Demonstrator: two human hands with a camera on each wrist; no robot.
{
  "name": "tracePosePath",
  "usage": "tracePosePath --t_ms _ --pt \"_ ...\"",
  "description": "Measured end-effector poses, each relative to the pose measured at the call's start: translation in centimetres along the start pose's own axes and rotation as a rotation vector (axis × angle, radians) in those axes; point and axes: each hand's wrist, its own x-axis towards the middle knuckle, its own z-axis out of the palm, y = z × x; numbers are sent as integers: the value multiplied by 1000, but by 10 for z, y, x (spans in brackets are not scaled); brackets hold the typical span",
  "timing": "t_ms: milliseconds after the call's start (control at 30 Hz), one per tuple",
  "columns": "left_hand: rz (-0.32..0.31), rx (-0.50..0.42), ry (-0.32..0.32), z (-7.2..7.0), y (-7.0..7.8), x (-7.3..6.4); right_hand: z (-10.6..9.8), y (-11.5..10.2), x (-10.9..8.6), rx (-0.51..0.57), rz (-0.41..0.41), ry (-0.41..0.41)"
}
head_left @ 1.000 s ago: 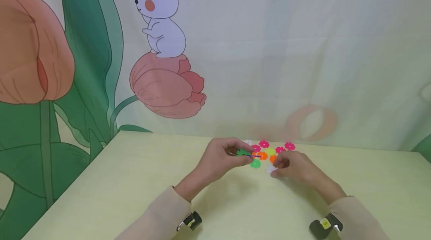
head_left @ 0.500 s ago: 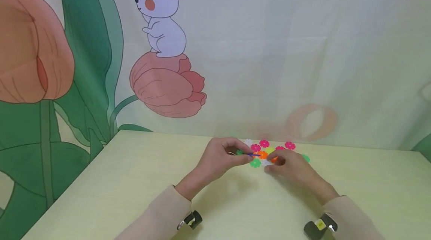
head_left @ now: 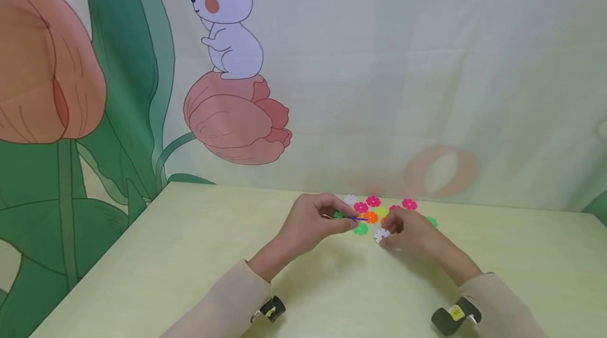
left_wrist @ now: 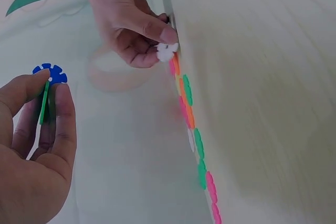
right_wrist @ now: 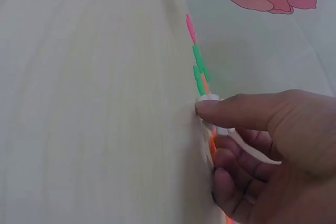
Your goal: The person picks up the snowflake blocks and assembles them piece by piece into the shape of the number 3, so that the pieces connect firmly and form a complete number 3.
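My left hand (head_left: 308, 225) holds up two joined plastic snowflake discs. One is blue (left_wrist: 58, 74) and seen flat-on in the left wrist view; a green disc (left_wrist: 44, 107) sits crosswise to it, between thumb and fingers. To the right, my right hand (head_left: 417, 235) pinches a white snowflake disc (head_left: 381, 236) by its edge with thumb and fingertips. That disc's notched face shows in the head view, apart from the blue one. In the right wrist view the thumb covers part of the white disc (right_wrist: 210, 97).
Loose snowflake discs lie on the pale table (head_left: 189, 259) around and behind the hands: pink (head_left: 373, 201), orange (head_left: 371, 217), yellow (head_left: 381, 212), green (head_left: 361, 229) and white (head_left: 350, 199). A printed curtain (head_left: 332, 90) hangs at the table's back edge.
The right hand moved left with the white disc, then a little back to the right, and the disc's face now shows more. My left hand has stayed in place.
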Motion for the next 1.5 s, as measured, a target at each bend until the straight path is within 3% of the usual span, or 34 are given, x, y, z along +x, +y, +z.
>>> tracePosePath --t_ms 100,233,333,433,800,1067,1267,1500 --pt "1 15 12 -1 -2 -1 -5 -5 -3 98 -37 15" --pt "21 24 42 -2 -2 -1 -18 -18 -13 349 -91 61" --pt "31 28 66 -2 -1 0 -27 -28 -20 516 -98 77" --pt "33 25 87 -3 -1 0 -29 -35 -26 598 -75 77" --pt "72 2 129 -2 -2 0 -19 -46 -33 681 -95 124" --pt "35 19 135 -1 -4 1 -17 -43 -31 670 -102 131" --pt "48 5 118 0 -4 0 -14 -44 -31 718 -137 114" --pt "43 46 112 -1 -4 0 -14 -47 -32 700 -143 104"
